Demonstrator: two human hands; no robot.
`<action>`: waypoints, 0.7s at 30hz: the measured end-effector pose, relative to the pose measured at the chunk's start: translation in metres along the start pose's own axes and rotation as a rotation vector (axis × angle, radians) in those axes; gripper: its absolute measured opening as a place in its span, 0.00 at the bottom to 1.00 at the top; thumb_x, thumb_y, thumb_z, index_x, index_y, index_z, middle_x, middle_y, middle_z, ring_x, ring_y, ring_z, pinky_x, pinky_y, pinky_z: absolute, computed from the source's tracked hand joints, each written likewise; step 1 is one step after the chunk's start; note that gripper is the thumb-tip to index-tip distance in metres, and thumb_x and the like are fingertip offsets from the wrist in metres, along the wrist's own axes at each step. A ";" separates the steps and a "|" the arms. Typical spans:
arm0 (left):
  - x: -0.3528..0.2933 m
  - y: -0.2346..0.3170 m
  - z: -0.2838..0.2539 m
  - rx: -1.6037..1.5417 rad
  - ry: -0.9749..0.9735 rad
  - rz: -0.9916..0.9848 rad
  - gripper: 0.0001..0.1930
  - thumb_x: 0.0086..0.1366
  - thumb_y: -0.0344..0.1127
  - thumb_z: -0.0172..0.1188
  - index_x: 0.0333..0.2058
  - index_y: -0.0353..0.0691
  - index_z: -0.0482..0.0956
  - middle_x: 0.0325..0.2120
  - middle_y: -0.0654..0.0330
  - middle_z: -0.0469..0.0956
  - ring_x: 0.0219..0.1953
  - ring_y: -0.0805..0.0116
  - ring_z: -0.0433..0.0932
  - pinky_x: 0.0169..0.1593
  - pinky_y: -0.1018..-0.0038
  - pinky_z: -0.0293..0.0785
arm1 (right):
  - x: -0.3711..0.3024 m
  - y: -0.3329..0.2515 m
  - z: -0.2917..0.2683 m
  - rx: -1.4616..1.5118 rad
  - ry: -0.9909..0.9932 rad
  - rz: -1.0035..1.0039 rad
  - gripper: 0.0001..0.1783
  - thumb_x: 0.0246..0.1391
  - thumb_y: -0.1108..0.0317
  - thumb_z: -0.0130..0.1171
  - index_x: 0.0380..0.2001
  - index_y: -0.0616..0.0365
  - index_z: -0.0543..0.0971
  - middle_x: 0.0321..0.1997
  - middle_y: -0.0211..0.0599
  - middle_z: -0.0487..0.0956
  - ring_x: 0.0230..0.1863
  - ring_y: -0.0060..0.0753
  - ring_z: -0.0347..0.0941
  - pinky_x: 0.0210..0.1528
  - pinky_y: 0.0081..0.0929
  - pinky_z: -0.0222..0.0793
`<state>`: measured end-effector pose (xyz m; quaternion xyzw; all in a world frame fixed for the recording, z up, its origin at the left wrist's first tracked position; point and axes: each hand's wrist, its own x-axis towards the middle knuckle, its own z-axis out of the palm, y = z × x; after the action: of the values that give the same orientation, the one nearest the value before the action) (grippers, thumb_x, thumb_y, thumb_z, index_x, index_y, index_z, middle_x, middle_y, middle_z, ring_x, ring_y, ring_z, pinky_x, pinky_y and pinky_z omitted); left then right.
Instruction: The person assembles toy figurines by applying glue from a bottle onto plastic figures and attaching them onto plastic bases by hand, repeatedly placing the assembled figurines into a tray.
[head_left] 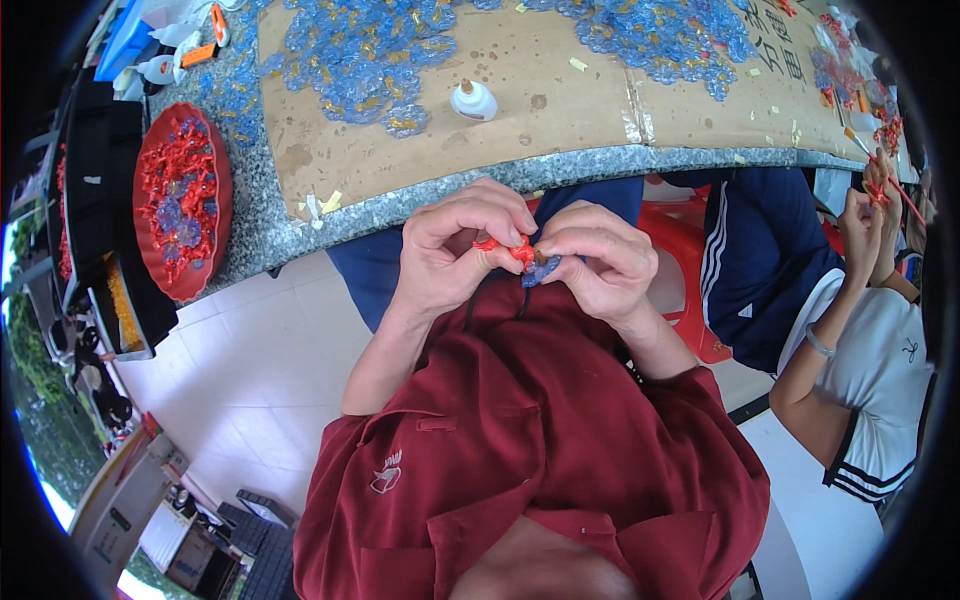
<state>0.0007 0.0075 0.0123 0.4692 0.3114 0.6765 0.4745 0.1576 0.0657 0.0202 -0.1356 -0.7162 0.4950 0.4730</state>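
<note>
Close in front of my chest, just off the table's near edge, my two hands are brought together. Thumb and fingers of my left hand (465,238) pinch a small red plastic piece (520,252). My right hand (602,256) pinches a small translucent blue piece (541,270), which meets the red one between the fingertips. Fingers cover much of both pieces, so I cannot tell whether they are joined. On the cardboard beyond my hands stands a small white bottle (474,102) with a brownish tip.
Cardboard (540,70) covers much of the speckled stone table (262,215). Heaps of blue translucent pieces (350,60) lie at the back. A red bowl (225,185) with red and purplish pieces stands left, beside black bins (105,150). At right, another person's hands (868,215) hold a red piece.
</note>
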 end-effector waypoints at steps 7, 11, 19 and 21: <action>0.003 -0.003 0.001 0.055 0.078 0.023 0.08 0.49 0.23 0.62 0.29 0.35 0.74 0.29 0.54 0.75 0.34 0.67 0.72 0.36 0.76 0.70 | -0.001 0.010 0.001 0.065 0.036 0.101 0.11 0.35 0.79 0.64 0.27 0.64 0.77 0.27 0.40 0.76 0.28 0.31 0.73 0.31 0.24 0.69; -0.002 0.007 -0.002 -0.009 0.118 -0.056 0.08 0.50 0.20 0.60 0.31 0.34 0.73 0.30 0.55 0.74 0.35 0.69 0.73 0.38 0.77 0.72 | 0.003 0.008 0.007 0.153 0.015 0.184 0.13 0.34 0.80 0.65 0.29 0.65 0.77 0.29 0.41 0.77 0.31 0.32 0.73 0.34 0.23 0.69; -0.004 0.096 -0.060 0.508 0.480 0.039 0.11 0.48 0.18 0.59 0.33 0.31 0.73 0.29 0.58 0.76 0.33 0.73 0.75 0.37 0.79 0.71 | 0.023 0.014 -0.003 -0.032 0.072 0.332 0.16 0.36 0.83 0.60 0.35 0.70 0.75 0.37 0.43 0.74 0.33 0.28 0.72 0.35 0.20 0.68; -0.002 0.137 -0.087 0.756 0.720 0.132 0.10 0.48 0.21 0.60 0.32 0.32 0.75 0.28 0.58 0.76 0.29 0.74 0.75 0.33 0.82 0.70 | 0.027 0.018 -0.006 -0.113 0.080 0.374 0.12 0.41 0.83 0.58 0.34 0.69 0.76 0.36 0.40 0.74 0.32 0.26 0.71 0.34 0.18 0.67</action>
<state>-0.1282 -0.0410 0.0985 0.3641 0.6468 0.6639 0.0912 0.1431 0.0957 0.0203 -0.3119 -0.6859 0.5275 0.3925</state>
